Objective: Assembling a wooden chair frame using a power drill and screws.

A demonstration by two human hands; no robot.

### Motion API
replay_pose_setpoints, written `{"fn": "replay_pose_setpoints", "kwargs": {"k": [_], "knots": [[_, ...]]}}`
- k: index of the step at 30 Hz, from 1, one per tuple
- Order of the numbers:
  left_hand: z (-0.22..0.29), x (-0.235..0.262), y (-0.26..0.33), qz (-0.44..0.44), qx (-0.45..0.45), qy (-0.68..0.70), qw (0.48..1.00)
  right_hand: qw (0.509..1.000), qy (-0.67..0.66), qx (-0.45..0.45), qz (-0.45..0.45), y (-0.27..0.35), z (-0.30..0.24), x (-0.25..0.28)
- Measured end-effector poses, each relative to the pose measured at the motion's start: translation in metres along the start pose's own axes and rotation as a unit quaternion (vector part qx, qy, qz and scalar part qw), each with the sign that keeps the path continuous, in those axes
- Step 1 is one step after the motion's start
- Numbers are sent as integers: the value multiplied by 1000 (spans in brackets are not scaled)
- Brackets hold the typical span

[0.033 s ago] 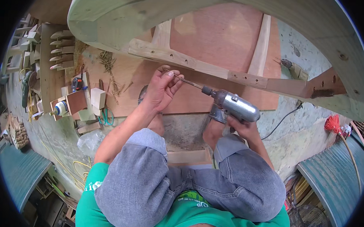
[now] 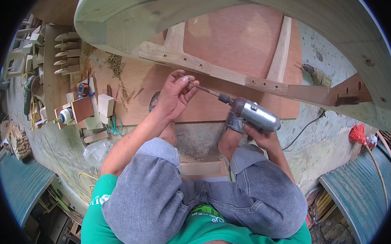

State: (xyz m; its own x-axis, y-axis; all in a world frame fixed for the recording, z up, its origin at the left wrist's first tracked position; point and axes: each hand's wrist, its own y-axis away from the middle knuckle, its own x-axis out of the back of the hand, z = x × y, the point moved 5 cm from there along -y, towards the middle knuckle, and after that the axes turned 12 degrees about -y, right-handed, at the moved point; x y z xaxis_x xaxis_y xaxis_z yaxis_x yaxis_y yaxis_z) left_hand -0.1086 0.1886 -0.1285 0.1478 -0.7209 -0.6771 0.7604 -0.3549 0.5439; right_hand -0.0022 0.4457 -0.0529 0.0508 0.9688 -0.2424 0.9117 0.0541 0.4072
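My right hand (image 2: pixel 259 134) is wrapped round a silver power screwdriver (image 2: pixel 260 116), its grip partly hidden by the fingers. A long thin bit (image 2: pixel 208 91) points from its dark chuck toward the left. At the bit's tip, my left hand (image 2: pixel 174 97) pinches a thin screw, mostly covered by the fingers. Just beyond both hands runs a pale wooden rail (image 2: pixel 230 74) with several drilled holes, part of a curved wooden frame (image 2: pixel 121 31). Loose screws (image 2: pixel 116 67) lie in a heap left of my left hand on the plywood board (image 2: pixel 139 113).
Left of the board are a tape measure (image 2: pixel 83 89), teal-handled scissors (image 2: pixel 114 125), a glue bottle (image 2: pixel 66 116) and wood blocks (image 2: pixel 105 105). Another power tool (image 2: pixel 316 76) lies on the floor at the far right. A black cord (image 2: pixel 304 129) trails beside my right arm. Corrugated sheets flank both sides.
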Motion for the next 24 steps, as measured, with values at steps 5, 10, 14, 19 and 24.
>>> {"fn": "replay_pose_setpoints", "kwargs": {"k": [5, 10, 14, 19, 24], "knots": [[5, -13, -2, -6, -27, -21, 999, 999, 43, 4, 25, -4, 2, 1], [5, -19, -5, -7, -30, -36, 999, 995, -31, -91, 7, -5, -4, 1], [-4, -23, -13, -29, 33, 6, 999, 997, 77, -3, -12, -1, 8, 15], [-10, -26, -24, -8, 53, 21, 998, 993, 117, 9, 23, -8, -8, 3], [-11, -25, -32, -22, 41, 20, 999, 996, 89, 14, 9, -17, -10, -2]]}}
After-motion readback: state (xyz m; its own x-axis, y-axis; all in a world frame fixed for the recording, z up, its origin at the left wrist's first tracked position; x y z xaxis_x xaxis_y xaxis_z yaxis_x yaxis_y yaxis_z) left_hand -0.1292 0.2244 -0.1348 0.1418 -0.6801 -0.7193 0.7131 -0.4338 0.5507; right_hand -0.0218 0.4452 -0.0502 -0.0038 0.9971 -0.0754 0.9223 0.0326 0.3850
